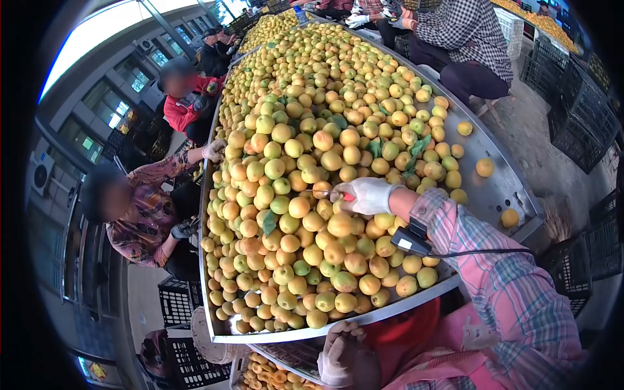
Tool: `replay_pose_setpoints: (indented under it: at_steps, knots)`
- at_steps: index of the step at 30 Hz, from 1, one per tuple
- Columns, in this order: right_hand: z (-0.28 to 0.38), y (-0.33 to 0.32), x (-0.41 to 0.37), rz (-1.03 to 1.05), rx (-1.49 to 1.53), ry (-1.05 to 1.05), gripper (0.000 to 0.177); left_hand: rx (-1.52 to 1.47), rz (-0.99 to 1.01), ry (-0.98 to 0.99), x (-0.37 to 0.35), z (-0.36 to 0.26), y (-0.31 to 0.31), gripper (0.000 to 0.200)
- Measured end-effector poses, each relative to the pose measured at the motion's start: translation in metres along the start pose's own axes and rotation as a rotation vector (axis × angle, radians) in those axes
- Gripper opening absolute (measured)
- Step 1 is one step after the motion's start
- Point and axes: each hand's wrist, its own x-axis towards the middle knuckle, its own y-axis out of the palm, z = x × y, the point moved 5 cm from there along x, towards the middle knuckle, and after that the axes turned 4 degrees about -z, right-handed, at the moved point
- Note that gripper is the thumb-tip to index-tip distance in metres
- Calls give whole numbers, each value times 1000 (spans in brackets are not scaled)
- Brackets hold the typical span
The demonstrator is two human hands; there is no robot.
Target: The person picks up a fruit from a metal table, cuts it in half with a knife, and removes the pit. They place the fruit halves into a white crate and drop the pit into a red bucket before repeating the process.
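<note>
A wide heap of yellow-orange and greenish apricots [299,208] fills a metal trough in front of me. Over the heap, my right hand [370,196], in a whitish glove, is closed round a small tool with a red handle [349,197]. Its thin metal shaft points left among the fruit, and I cannot make out its tip. My left hand [341,351], also gloved, is low by the trough's near edge with its fingers curled. Whatever it holds, if anything, is hidden. Below that edge, a crate contains opened apricot pieces [270,374].
The metal trough [513,185] has raised rims. People sit along both sides; one gloved hand [213,151] touches the heap from the left. Black crates [575,123] stand at right, another black crate [175,302] at lower left. A cable [484,251] crosses my right sleeve.
</note>
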Motion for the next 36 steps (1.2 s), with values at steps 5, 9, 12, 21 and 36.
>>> replay_pose_setpoints:
  at_steps: [5, 9, 12, 21, 36]
  knots:
    - [-31, -11, -38, -195, 20, -107, 29, 59, -13, -3, 2, 1, 4, 43]
    - [-36, -25, -68, -128, 119, -14, 31, 32, 29, 2, 3, 4, 9, 43]
    - [-39, -31, -78, -274, 93, 47, 31, 6, 2, 8, 1, 7, 32, 53]
    - [-41, -51, -16, -684, 19, 95, 32, 344, 35, 48, 3, 23, 43, 70]
    - [-62, -70, 70, -429, -188, 70, 49, 267, 261, 51, 16, 19, 33, 63]
